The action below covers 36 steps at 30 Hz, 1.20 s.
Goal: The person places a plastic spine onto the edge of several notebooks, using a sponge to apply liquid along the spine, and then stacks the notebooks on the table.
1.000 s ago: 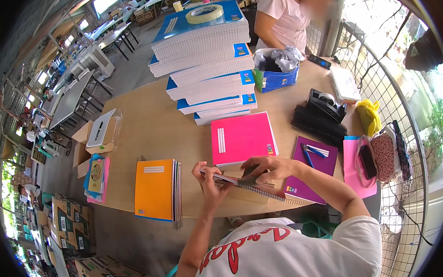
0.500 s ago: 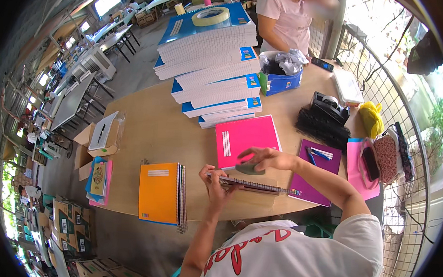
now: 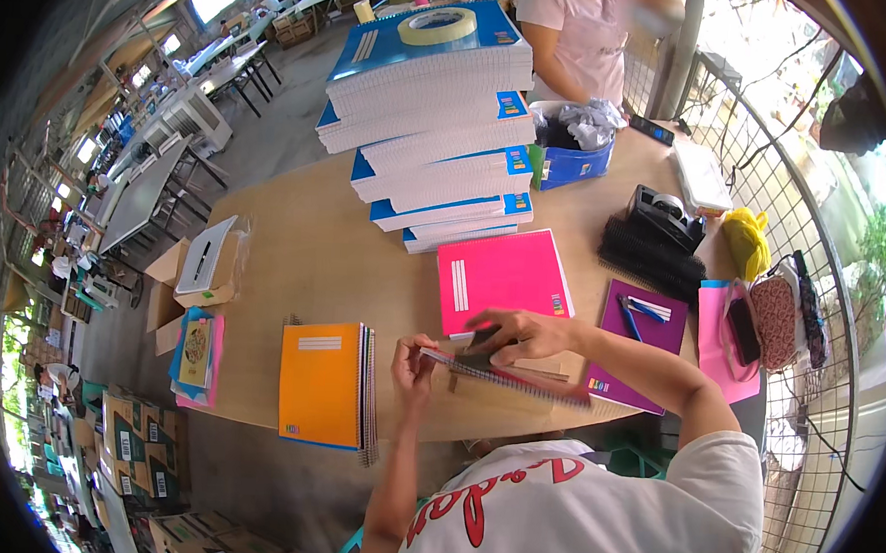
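Note:
My left hand [image 3: 414, 369] pinches the left end of a spiral-bound notebook [image 3: 547, 389], held tilted above the table's near edge with its wire coil toward me. My right hand [image 3: 532, 337] is over the notebook, fingers bent around a dark grey-green piece [image 3: 482, 339]; blur hides its exact kind. Just beyond lies a pink notebook [image 3: 503, 280]. To the right, blue-handled pliers [image 3: 629, 316] rest on a purple notebook [image 3: 613, 378]. A stack of spiral notebooks with an orange cover [image 3: 319, 390] lies left of my left hand.
Tall stacks of blue-covered notebooks [image 3: 442, 106] rise at the back, a tape roll [image 3: 437, 26] on top. Behind the blue box [image 3: 576, 167] stands another person [image 3: 580, 43]. A black tape dispenser [image 3: 666, 218] and yellow bundle [image 3: 745, 242] sit right, beside a wire fence.
My right hand has lowered onto the notebook with the dark piece. The notebook's right end has tipped downward, and my left hand has shifted slightly left at its end.

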### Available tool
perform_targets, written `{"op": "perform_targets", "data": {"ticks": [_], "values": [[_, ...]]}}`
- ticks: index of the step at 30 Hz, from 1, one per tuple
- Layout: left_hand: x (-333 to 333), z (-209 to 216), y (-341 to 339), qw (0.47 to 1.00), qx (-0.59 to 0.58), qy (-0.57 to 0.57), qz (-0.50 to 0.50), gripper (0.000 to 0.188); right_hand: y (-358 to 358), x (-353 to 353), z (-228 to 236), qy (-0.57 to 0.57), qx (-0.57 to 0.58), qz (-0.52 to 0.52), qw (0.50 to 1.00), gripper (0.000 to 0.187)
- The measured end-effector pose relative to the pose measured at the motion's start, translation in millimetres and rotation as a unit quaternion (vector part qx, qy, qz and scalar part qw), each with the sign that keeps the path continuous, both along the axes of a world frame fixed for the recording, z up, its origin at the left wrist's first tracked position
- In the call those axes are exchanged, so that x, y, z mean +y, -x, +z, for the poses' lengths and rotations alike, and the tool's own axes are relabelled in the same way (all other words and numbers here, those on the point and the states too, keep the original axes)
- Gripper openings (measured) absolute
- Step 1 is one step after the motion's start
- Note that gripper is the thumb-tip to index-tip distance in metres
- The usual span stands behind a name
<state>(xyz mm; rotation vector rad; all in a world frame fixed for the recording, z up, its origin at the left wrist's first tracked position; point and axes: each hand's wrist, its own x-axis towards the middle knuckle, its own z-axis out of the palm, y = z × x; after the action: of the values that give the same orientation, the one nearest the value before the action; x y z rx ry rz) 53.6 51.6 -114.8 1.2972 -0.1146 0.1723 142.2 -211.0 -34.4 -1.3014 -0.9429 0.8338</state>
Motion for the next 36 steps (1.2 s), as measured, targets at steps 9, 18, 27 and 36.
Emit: {"op": "perform_targets", "data": {"ticks": [9, 18, 27, 36], "values": [[14, -2, -2, 0.999, -0.009, -0.039, -0.013, 0.026, -10, 22, 8, 0.043, -0.116, -0.054, 0.991, 0.036], [8, 10, -10, 1.000, 0.021, 0.014, 0.009, 0.035, -28, 46, -17, 0.103, -0.199, -0.063, 0.973, 0.038], [2, -13, -8, 0.998, -0.023, 0.036, -0.050, 0.035, -26, -15, -90, 0.177, -0.473, -0.318, 0.802, 0.060], [-14, 0, -7, 0.995, 0.001, 0.093, -0.038, 0.029, 83, -188, -169, 0.595, -0.340, -0.572, 0.452, 0.053]]}}
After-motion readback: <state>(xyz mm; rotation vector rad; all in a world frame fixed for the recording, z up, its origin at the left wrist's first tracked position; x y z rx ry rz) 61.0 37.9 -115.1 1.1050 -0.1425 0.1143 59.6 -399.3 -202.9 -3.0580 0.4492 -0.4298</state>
